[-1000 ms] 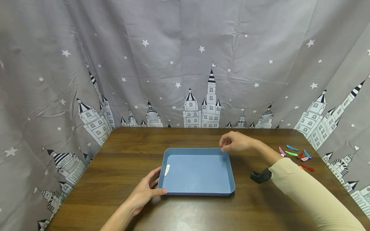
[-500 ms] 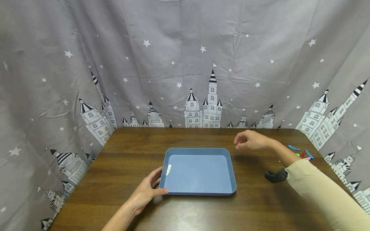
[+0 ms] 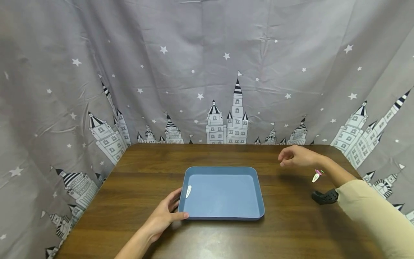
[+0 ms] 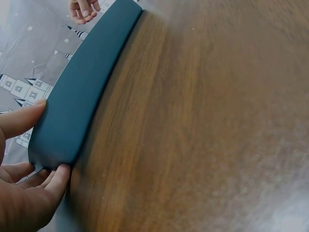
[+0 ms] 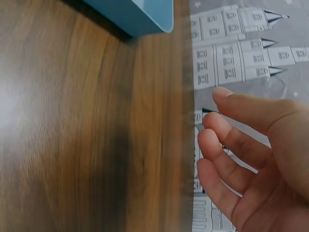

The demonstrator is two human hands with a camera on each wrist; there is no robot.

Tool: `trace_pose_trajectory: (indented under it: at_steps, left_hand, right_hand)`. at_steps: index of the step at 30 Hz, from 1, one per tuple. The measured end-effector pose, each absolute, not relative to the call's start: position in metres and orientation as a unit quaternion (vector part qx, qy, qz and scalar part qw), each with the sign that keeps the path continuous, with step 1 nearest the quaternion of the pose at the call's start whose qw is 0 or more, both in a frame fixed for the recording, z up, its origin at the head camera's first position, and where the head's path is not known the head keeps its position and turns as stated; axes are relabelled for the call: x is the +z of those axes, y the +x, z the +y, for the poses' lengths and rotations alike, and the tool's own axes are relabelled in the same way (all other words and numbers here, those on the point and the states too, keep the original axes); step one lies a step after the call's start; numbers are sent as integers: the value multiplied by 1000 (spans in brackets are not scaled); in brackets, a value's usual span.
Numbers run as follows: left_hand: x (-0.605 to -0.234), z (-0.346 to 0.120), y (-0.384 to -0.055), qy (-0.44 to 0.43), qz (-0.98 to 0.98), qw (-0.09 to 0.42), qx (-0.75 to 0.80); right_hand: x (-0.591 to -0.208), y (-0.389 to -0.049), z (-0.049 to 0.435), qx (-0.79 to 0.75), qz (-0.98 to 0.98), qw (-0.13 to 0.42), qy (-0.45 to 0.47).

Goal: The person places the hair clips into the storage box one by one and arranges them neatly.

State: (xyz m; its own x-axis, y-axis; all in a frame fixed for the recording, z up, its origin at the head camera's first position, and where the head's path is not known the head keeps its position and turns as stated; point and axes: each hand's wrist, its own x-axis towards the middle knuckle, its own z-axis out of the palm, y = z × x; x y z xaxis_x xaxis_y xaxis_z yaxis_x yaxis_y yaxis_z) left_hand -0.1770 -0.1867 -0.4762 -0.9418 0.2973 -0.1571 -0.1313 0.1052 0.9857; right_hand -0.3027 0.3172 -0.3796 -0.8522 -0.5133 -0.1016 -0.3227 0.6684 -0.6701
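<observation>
A shallow blue tray (image 3: 226, 198) lies on the wooden table, with one white snap hair clip (image 3: 188, 191) inside near its left wall. My left hand (image 3: 163, 215) grips the tray's near left corner; in the left wrist view the thumb is at the rim and fingertips (image 4: 62, 173) press against the lower outside wall. My right hand (image 3: 299, 155) hovers above the table right of the tray, loosely curled and holding nothing. Just beyond its wrist, a white hair clip (image 3: 315, 177) and a pink hair clip (image 3: 318, 172) lie on the table, partly overlapping. Other clips are hidden behind the right forearm.
The brown wooden table (image 3: 145, 162) reaches back to a grey curtain (image 3: 181, 79) printed with castles and stars. A black strap mount (image 3: 325, 197) sits at the right sleeve's cuff. The right sleeve (image 3: 372, 212) crosses the table's right side.
My right hand has moved right, away from the tray's far right corner, and its forearm now covers most of the colored clips. The left hand stays on the tray.
</observation>
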Motion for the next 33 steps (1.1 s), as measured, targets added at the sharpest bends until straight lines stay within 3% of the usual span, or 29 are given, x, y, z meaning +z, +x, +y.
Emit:
trace_pose_trajectory:
  at_steps: [12, 33]
  left_hand:
    - [-477, -189, -178, 60, 725, 157, 667]
    - [-475, -186, -178, 59, 728, 158, 664]
  right_hand:
    - [-374, -293, 347, -377, 895, 160, -175]
    - [-403, -270, 429, -362, 913, 146, -120]
